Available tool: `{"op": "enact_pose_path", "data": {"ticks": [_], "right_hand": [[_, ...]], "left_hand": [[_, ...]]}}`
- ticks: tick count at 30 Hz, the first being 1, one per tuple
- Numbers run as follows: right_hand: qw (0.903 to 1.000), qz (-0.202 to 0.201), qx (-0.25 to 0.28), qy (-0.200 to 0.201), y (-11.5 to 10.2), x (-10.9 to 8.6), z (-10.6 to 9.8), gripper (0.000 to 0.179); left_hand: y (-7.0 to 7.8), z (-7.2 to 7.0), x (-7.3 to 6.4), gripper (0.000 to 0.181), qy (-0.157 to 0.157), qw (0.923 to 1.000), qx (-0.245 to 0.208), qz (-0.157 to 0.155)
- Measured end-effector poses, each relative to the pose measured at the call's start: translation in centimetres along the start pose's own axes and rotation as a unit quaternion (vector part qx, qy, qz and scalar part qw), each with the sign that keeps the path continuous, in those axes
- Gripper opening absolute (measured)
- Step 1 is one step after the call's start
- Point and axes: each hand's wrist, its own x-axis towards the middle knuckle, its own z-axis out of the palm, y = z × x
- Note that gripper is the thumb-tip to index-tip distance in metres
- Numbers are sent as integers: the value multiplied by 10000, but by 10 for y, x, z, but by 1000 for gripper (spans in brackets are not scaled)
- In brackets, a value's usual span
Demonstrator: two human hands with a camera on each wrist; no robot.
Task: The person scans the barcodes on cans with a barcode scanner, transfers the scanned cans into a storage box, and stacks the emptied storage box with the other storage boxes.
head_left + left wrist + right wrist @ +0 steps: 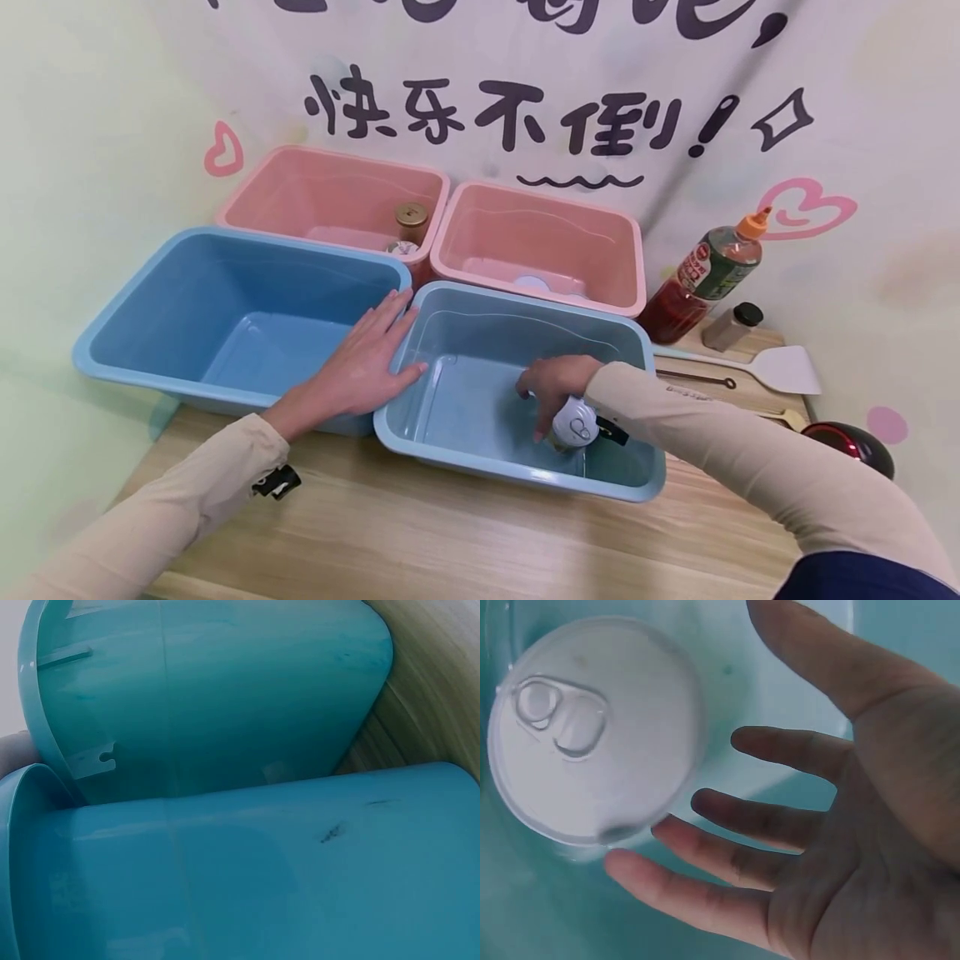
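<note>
The white-lidded, cylindrical pull-ring can (574,422) stands inside the pale-blue plastic basin (517,473), just beside the nearer right hand (558,382), on its side toward the person. That hand's fingers are spread apart, not closed round it; contact cannot be told. The lid faces up, long axis roughly vertical. The straight-fingered left hand (367,358) lies farther off, by the darker blue plastic basin (172,292).

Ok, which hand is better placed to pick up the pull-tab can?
The right hand, probably: it is inside the same blue bin, fingers spread beside the can. The left hand lies over the neighbouring rims, farther away.
</note>
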Motion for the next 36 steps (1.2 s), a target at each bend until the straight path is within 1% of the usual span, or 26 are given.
{"op": "enact_pose_path", "data": {"ticks": [5,11,13,18,21,27,31,36], "right_hand": [[9997,206,160,-41,3,1,7,68],[9995,306,78,-83,7,3,8,65],[9992,355,44,-163,9,6,10,64],[9977,534,175,-383,13,11,14,60],[9971,599,218,-427,13,12,14,58],[9970,635,41,-436,15,14,15,48],[9969,665,55,-415,16,16,17,44],[9970,562,0,-528,18,20,15,42]], "left_hand": [[1,-1,1,83,7,10000,37,1],[0,-2,1,82,13,10000,29,28],[0,-2,0,82,8,10000,19,14],[0,-2,1,82,-10,10000,17,-2],[0,-2,1,83,-27,10000,14,-4],[0,-1,1,83,-38,10000,6,-2],[0,-1,1,83,-29,10000,-13,-6],[0,-2,0,83,-30,10000,0,-14]]}}
